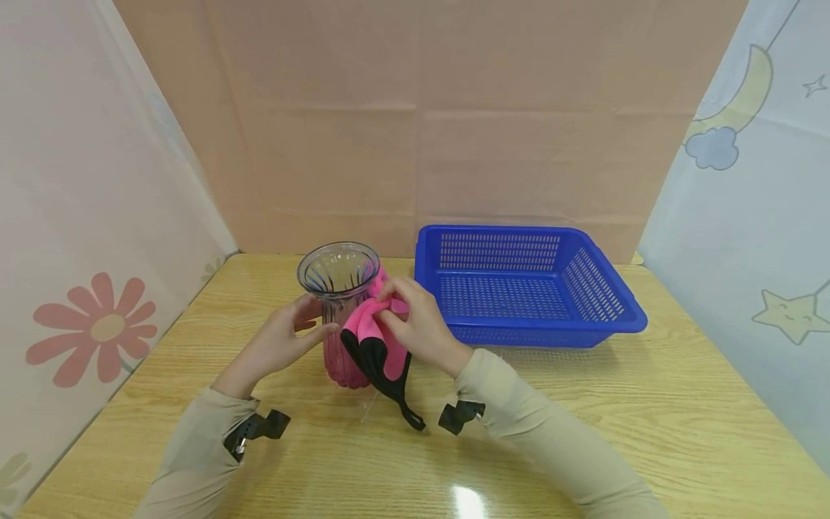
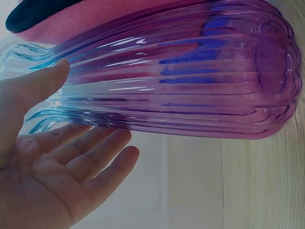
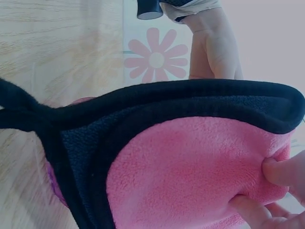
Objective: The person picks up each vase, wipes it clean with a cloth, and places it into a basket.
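Observation:
A ribbed glass vase (image 1: 346,360), pink below and clear bluish at its flared rim, stands upright on the table. My left hand (image 1: 282,339) is at its left side, thumb at the front of the neck and fingers toward the back. In the left wrist view the left hand (image 2: 62,157) has relaxed fingers, with the palm apart from the vase (image 2: 200,90). My right hand (image 1: 418,321) pinches a pink cloth (image 1: 395,353) with black edging between thumb and fingers. The cloth (image 3: 176,171) hangs against the vase's right side, its black loop (image 1: 412,418) dangling toward the table.
A blue plastic basket (image 1: 538,335) with slotted walls stands behind and to the right of the right hand. Its base shows through the open top. The wooden table (image 1: 324,468) is bordered by a tan backdrop (image 1: 415,144) and patterned side sheets (image 1: 110,216).

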A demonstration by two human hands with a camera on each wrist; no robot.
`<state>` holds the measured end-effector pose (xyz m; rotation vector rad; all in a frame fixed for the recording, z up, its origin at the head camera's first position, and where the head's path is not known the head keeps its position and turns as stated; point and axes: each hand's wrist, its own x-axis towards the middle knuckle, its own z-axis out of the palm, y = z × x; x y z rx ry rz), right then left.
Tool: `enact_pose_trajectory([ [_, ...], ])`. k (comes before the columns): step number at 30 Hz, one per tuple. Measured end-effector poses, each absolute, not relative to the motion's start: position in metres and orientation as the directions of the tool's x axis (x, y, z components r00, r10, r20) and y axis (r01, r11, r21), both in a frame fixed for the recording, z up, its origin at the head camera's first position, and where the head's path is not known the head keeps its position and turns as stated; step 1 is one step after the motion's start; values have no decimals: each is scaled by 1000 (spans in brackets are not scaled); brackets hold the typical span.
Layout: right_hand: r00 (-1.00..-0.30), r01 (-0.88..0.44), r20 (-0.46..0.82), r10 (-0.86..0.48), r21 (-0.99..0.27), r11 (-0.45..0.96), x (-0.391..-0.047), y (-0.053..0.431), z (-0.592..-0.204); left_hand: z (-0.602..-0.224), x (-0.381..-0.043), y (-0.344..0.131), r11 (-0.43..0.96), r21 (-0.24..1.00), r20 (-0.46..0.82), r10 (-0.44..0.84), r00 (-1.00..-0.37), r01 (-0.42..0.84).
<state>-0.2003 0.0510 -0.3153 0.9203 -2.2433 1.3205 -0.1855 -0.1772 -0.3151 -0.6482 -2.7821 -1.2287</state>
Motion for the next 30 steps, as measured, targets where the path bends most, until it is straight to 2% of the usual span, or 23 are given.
enact_pose_trajectory([
  [8,-740,-670,598,-308,-696,258,-201,52,-311,-317,-185,-176,622,678,201,357,-912,393],
  [16,-772,-625,574,-272,-763,166,-201,54,-305,-318,-185,-167,665,654,232,278,-932,361],
  [23,-781,-614,569,-258,-776,145,-201,56,-301,-318,-182,-157,706,623,282,200,-938,337],
  [30,-784,-612,571,-241,-777,148,-201,60,-295,-318,-183,-158,694,630,279,217,-936,348],
])
